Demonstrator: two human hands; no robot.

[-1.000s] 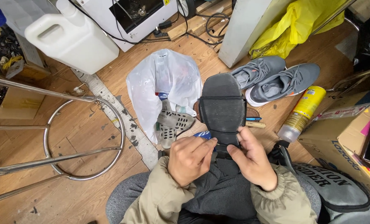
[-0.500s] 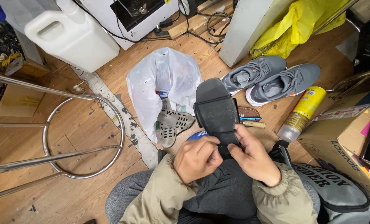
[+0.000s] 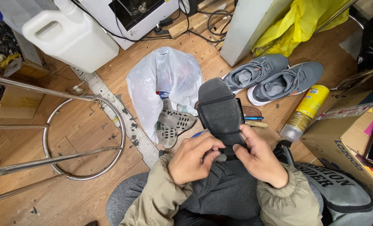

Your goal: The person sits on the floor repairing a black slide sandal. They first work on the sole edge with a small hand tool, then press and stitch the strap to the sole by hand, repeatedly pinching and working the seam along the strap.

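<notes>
A black shoe (image 3: 220, 109) rests sole-up on my lap, its toe pointing away from me. My left hand (image 3: 192, 162) pinches the near end of the sole with its fingertips. My right hand (image 3: 259, 158) grips the same end from the right side, thumb on the sole. Both hands meet at the heel area, which is partly hidden by the fingers. Beige jacket sleeves cover both wrists.
A white plastic bag (image 3: 163, 83) with grey perforated insoles (image 3: 172, 123) lies on the wooden floor ahead. Two grey sneakers (image 3: 274, 77), a yellow spray can (image 3: 305, 112), a white jug (image 3: 71, 35), a metal stool frame (image 3: 69, 155) and a cardboard box (image 3: 345, 138) surround me.
The shoe has shifted slightly left and tilted, and both hands have closed in tighter around its near end.
</notes>
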